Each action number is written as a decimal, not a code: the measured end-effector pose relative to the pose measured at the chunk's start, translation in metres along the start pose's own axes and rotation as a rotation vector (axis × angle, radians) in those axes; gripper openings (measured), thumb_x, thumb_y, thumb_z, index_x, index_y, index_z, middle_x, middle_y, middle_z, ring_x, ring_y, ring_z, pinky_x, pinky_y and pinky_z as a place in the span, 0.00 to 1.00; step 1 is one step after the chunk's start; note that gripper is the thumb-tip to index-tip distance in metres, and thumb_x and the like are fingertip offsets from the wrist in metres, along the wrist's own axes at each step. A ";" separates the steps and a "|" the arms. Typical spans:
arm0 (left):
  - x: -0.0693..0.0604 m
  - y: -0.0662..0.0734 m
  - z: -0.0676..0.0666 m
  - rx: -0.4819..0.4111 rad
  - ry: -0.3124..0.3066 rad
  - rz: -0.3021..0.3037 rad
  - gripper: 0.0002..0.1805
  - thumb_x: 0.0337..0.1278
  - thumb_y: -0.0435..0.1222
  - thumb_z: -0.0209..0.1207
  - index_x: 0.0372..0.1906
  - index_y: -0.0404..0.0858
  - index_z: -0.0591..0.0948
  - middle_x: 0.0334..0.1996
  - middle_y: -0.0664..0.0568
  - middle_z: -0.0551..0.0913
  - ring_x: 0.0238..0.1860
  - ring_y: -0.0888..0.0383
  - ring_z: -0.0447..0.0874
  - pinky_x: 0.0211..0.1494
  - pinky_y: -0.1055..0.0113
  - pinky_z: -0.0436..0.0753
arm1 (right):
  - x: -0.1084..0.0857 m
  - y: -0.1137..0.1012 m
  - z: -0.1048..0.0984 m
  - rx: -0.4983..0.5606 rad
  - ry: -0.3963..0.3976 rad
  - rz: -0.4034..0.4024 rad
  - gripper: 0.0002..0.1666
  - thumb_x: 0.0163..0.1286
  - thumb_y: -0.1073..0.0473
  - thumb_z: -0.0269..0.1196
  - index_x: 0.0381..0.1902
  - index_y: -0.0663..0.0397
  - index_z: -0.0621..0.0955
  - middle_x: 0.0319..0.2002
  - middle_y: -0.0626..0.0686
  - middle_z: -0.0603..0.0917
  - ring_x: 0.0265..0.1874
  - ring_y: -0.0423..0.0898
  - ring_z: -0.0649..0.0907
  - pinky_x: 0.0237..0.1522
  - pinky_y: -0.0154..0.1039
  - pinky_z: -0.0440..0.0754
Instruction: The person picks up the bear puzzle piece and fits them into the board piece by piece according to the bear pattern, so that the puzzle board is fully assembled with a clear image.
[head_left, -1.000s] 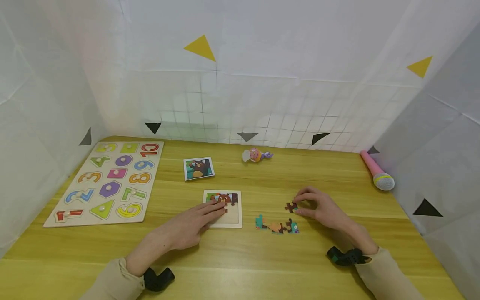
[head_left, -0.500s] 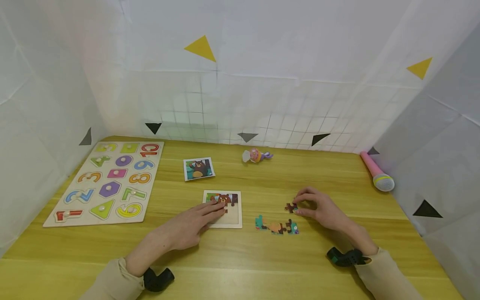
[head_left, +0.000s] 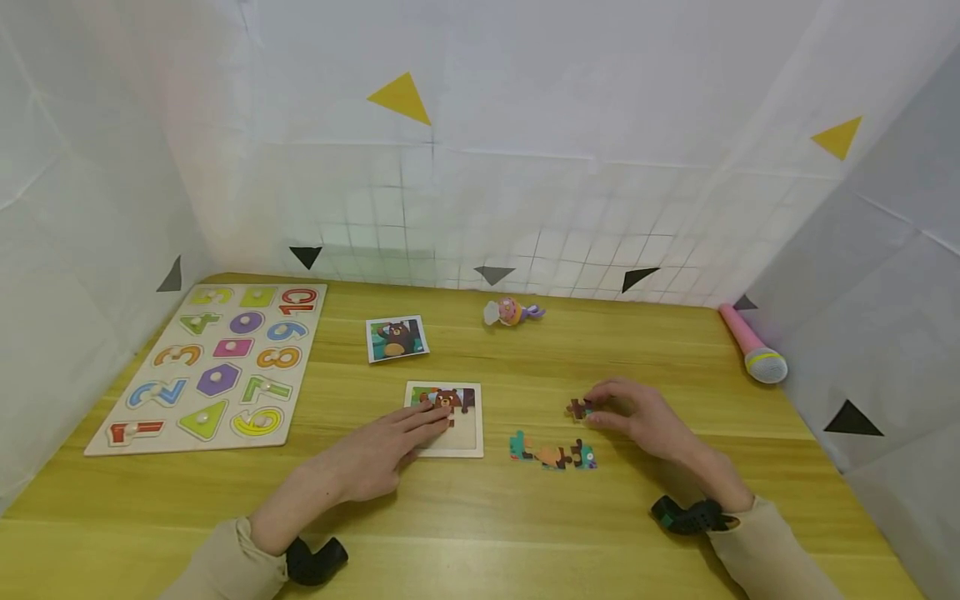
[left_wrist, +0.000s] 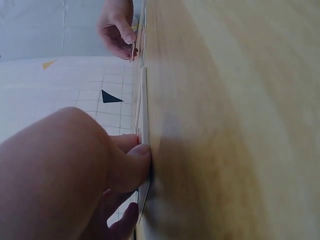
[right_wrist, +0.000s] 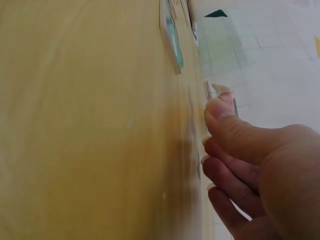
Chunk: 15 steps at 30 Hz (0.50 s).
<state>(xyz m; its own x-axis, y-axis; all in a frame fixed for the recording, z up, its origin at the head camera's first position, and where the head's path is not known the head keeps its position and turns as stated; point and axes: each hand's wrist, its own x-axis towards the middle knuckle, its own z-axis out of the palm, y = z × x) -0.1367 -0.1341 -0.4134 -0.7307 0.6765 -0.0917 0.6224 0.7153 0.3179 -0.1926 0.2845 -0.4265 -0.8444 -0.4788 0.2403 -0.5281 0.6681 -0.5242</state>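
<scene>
The left hand (head_left: 367, 457) lies over the left part of a square wooden puzzle frame (head_left: 468, 437), its fingertips on the bear pieces. In the left wrist view that hand (left_wrist: 85, 170) has its thumb at the frame's edge (left_wrist: 145, 95). Between thumb and fingers the right hand (head_left: 647, 419) pinches a dark brown puzzle piece (head_left: 577, 409). The right wrist view shows the right hand (right_wrist: 250, 155) with the piece (right_wrist: 208, 91) at its thumb tip, standing on edge. Several loose pieces (head_left: 552, 455) lie in a row just nearer the person.
A bear picture card (head_left: 397, 337) lies behind the frame. On the left is a board of numbers and shapes (head_left: 217, 358). A small pink and purple toy (head_left: 512, 312) lies at the back, a pink microphone (head_left: 753, 343) at the far right, near the white side cloth.
The right hand has shifted slightly, and the pinched piece has tilted and moved a little to the left. The left hand stays on the frame.
</scene>
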 end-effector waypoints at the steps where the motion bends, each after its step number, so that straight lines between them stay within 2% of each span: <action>1: 0.000 0.000 0.000 0.000 0.001 0.001 0.33 0.70 0.28 0.48 0.78 0.46 0.62 0.79 0.57 0.56 0.79 0.51 0.51 0.78 0.50 0.60 | 0.000 0.000 0.000 -0.001 0.002 0.002 0.16 0.65 0.55 0.70 0.51 0.45 0.85 0.47 0.40 0.85 0.48 0.39 0.83 0.54 0.47 0.82; 8: -0.001 0.001 -0.001 -0.003 0.006 0.001 0.33 0.69 0.28 0.48 0.77 0.46 0.63 0.79 0.57 0.58 0.79 0.50 0.53 0.78 0.50 0.61 | 0.005 -0.009 0.005 -0.054 0.015 -0.057 0.20 0.65 0.55 0.70 0.54 0.49 0.86 0.50 0.45 0.86 0.49 0.44 0.84 0.52 0.49 0.84; 11: 0.001 0.001 -0.002 0.001 0.005 -0.006 0.33 0.69 0.28 0.49 0.77 0.46 0.63 0.78 0.56 0.59 0.79 0.50 0.53 0.78 0.50 0.61 | 0.011 -0.016 0.011 -0.091 0.004 -0.103 0.18 0.66 0.55 0.69 0.54 0.50 0.87 0.50 0.48 0.85 0.48 0.46 0.84 0.49 0.49 0.84; 15: 0.001 0.000 -0.002 0.013 0.008 -0.006 0.33 0.69 0.28 0.49 0.77 0.46 0.64 0.78 0.56 0.59 0.79 0.50 0.54 0.78 0.51 0.61 | 0.020 -0.027 0.018 -0.083 -0.028 -0.153 0.18 0.67 0.58 0.68 0.54 0.53 0.86 0.50 0.50 0.84 0.47 0.48 0.83 0.48 0.49 0.83</action>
<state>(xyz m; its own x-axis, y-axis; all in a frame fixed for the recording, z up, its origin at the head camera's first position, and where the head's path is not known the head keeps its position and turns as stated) -0.1377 -0.1333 -0.4119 -0.7365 0.6709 -0.0858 0.6215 0.7214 0.3055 -0.1934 0.2464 -0.4225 -0.7513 -0.5936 0.2884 -0.6569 0.6303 -0.4138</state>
